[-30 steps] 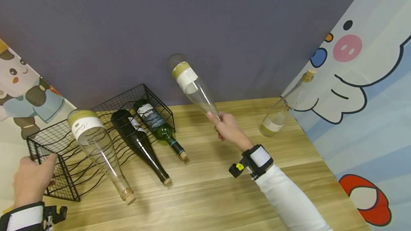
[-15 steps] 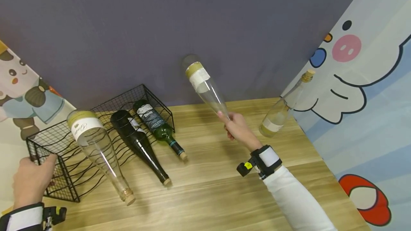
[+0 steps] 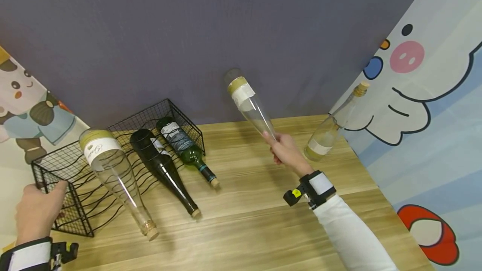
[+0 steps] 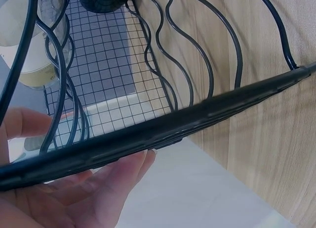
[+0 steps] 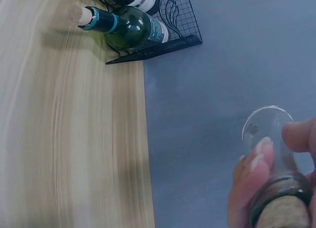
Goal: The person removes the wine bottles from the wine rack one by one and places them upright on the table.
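Observation:
My right hand (image 3: 287,152) grips the neck of a clear empty bottle (image 3: 246,100) and holds it in the air, base up and tilted toward the wall. In the right wrist view the fingers (image 5: 252,181) curl round the corked neck of that bottle (image 5: 269,134). My left hand (image 3: 35,212) holds the near left corner of the black wire rack (image 3: 71,160); in the left wrist view its fingers (image 4: 98,183) lie under the rack's rim (image 4: 207,114). In the rack lie a clear bottle (image 3: 114,175), a black bottle (image 3: 162,166) and a green bottle (image 3: 186,147).
A corked clear bottle (image 3: 331,126) stands on the wooden table (image 3: 244,221) by the cartoon curtain (image 3: 433,108) at the right. A grey wall (image 3: 226,32) closes the back. Another cartoon panel (image 3: 22,108) hangs at the left.
My right hand has carried the clear bottle to the right, toward the standing bottle. The left hand and the rack have not moved.

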`<action>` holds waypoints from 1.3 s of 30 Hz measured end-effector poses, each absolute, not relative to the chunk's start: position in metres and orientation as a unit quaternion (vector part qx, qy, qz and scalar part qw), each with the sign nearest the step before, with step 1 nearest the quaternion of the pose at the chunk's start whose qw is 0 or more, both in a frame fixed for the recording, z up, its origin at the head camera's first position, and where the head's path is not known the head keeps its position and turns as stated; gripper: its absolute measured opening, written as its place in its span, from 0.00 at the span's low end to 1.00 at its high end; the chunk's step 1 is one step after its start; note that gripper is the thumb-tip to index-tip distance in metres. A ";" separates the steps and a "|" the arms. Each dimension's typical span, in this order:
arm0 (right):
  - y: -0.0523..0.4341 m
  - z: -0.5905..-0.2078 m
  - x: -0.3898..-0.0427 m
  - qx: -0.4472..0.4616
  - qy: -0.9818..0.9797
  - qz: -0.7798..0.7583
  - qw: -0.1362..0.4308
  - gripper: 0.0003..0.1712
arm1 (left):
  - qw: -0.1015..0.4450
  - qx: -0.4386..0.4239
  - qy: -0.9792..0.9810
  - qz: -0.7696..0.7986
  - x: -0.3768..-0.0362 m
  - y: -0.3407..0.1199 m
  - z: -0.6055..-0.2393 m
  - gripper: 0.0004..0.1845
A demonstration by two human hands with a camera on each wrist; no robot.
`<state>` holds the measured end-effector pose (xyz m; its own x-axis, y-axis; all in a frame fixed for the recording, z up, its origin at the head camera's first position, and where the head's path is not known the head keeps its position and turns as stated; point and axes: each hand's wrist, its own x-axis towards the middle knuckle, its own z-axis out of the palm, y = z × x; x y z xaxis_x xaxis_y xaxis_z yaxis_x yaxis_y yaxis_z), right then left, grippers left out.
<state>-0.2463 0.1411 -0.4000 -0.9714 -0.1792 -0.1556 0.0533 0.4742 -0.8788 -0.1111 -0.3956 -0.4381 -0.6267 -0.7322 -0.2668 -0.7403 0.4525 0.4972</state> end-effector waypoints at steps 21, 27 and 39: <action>0.153 -0.418 -0.247 0.005 0.853 -0.501 0.146 0.27 | 0.004 -0.436 0.849 0.298 -0.112 -0.395 -0.439 0.45; 0.156 -0.421 -0.247 0.003 0.852 -0.501 0.152 0.26 | 0.000 -0.437 0.850 0.295 -0.111 -0.396 -0.440 0.45; 0.158 -0.425 -0.246 0.009 0.855 -0.492 0.163 0.26 | 0.005 -0.441 0.846 0.299 -0.112 -0.395 -0.439 0.45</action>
<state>-0.2458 0.1577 -0.4251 -0.9469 -0.1440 -0.2875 0.1759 0.5165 -0.8380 -0.1121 -0.3949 -0.4391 -0.6105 -0.7441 -0.2713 -0.7496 0.4322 0.5014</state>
